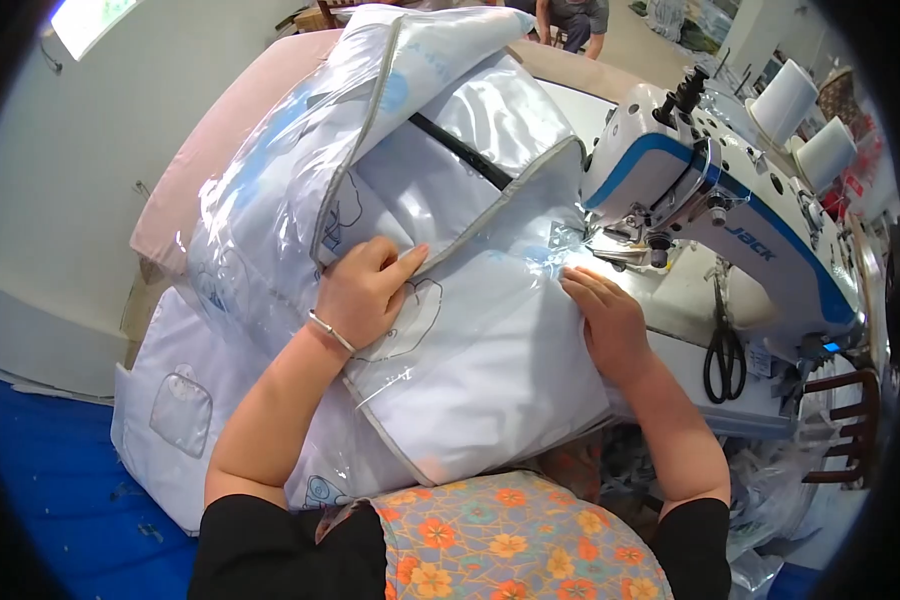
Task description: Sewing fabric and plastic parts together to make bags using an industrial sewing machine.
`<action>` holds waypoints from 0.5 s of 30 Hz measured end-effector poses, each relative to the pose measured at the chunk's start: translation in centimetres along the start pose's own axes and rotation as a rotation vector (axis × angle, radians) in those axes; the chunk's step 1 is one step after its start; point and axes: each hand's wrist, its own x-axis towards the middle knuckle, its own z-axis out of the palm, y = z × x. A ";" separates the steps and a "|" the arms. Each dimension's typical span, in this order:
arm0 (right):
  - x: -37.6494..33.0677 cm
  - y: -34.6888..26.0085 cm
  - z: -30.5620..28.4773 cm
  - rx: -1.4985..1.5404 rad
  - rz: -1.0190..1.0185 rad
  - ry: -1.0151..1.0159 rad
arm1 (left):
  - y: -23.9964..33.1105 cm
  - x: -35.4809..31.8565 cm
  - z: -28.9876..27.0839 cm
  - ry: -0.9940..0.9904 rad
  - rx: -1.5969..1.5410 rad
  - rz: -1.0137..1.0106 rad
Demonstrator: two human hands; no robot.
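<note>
A large white cover point(490, 350) with a shiny clear layer, grey piping and pale blue drawings spreads over the table and my lap. At the piped edge left of the middle, my left hand point(365, 290) is closed, its curled fingers and thumb pinching the cover. My right hand point(608, 318) lies on the cover near the sewing machine's lit needle area, fingers stretched out. The white and blue sewing machine point(660, 150) stands just beyond it, with part of the cover by its presser foot point(620, 258). Folds hide the stitching line. A black strip point(460, 150) crosses the upper folds.
Black-handled scissors point(724, 362) lie on the machine table, right of my right hand. Two white thread cones point(785, 100) stand behind the machine. A pinkish padded surface point(205, 150) supports the cover at the left. Another person point(575, 20) sits at the far back.
</note>
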 end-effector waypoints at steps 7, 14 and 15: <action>0.2 0.3 -0.2 0.010 -0.011 0.023 | 0.7 0.1 -1.4 0.041 0.168 0.102; 0.1 0.6 -0.1 0.032 -0.001 0.025 | 0.5 0.0 -2.3 0.036 0.274 0.147; 0.0 0.7 0.0 0.037 0.004 0.022 | 0.6 0.0 -2.4 0.066 0.269 0.151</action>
